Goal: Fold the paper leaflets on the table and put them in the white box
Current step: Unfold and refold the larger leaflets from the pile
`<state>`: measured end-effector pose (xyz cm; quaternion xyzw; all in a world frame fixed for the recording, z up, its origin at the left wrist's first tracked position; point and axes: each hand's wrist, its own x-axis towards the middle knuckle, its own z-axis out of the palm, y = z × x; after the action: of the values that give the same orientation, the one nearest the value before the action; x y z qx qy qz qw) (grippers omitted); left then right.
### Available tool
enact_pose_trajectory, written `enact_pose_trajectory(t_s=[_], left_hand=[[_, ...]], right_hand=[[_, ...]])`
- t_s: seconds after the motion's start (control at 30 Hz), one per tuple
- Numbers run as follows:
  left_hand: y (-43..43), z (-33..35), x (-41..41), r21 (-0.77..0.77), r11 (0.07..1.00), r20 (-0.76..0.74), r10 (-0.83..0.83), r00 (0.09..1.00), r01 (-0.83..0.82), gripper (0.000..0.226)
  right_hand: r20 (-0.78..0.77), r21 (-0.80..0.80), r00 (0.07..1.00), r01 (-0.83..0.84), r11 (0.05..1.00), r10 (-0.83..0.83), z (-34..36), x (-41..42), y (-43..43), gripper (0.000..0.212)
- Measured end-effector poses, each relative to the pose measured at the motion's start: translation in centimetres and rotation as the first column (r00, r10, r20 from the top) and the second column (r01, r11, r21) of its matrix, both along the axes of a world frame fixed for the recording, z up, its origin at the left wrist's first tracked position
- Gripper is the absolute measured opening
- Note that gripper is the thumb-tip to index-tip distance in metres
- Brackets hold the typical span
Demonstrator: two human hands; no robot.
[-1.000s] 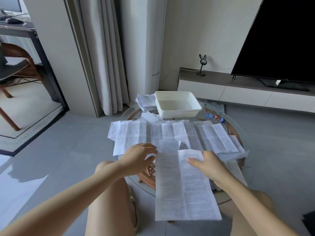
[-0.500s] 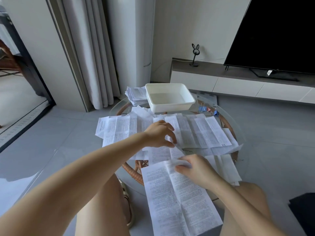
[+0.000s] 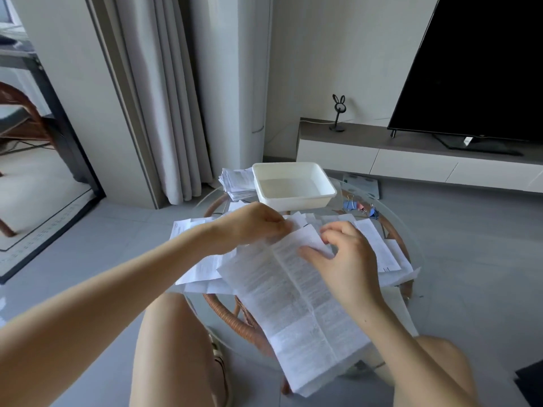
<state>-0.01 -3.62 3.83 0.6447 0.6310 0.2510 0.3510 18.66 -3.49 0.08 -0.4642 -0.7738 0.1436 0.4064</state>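
While the curled fingers [image 3: 274,224] of the left hand [image 3: 249,227] pinch the far edge of a long printed leaflet [image 3: 296,306], the right hand [image 3: 346,262] nips its upper right corner between thumb and fingertips (both holds at the top end). That leaflet, creased lengthwise, slopes down past the near rim of the round glass table [image 3: 232,317] toward the knees. More open leaflets [image 3: 379,248] lie spread on the table beneath. Beyond them, at the far side, sits the white box [image 3: 296,202], with a stack of papers [image 3: 238,183] just beside its left and binder clips [image 3: 357,205] near its right.
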Motion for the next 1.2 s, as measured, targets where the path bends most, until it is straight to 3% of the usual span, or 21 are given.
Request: enact_pose_trajectory(t_s=[0.1,0.2,0.23,0.33,0.43,0.53,0.77,1.2], left_hand=[[-1.0,-0.2,0.2,-0.047,0.999,0.116,0.019,0.993,-0.014,0.046],[-1.9,-0.5,0.3,-0.048,0.998,0.211,-0.020,0.977,0.031,0.042],[-2.0,-0.6,0.2,-0.032,0.998,0.200,-0.041,0.979,0.049,0.037],[-2.4,-0.7,0.4,0.081,0.997,-0.026,-0.005,1.000,0.007,0.014],[-2.7,-1.2,0.7,0.203,0.978,0.006,0.053,0.999,-0.053,0.012],[-3.3,-0.6,1.3,0.228,0.968,0.032,0.098,0.995,-0.103,0.019],[-3.6,0.4,1.6,0.168,0.981,0.047,0.095,0.994,-0.102,0.009],[-3.9,1.6,1.2,0.162,0.980,0.028,0.113,0.993,-0.116,0.017]], right_hand=[[-0.163,-0.221,0.985,-0.093,0.971,0.058,-0.3,-0.7,-0.3,0.037],[-0.266,-0.317,0.964,-0.114,0.942,0.027,-0.3,-0.8,-0.4,0.034],[-0.301,-0.340,0.954,-0.121,0.933,0.014,-0.1,-0.8,-0.4,0.034],[-0.378,-0.388,0.926,-0.164,0.907,0.006,0.6,-0.6,-0.7,0.042],[-0.424,-0.403,0.905,-0.217,0.889,0.028,1.5,-0.3,-1.0,0.030],[-0.473,-0.425,0.880,-0.268,0.865,0.041,2.0,0.0,-1.1,0.013],[-0.493,-0.430,0.870,-0.252,0.867,0.008,2.2,0.1,-1.1,0.041],[-0.518,-0.451,0.855,-0.274,0.849,0.001,3.2,-0.4,-1.7,0.006]])
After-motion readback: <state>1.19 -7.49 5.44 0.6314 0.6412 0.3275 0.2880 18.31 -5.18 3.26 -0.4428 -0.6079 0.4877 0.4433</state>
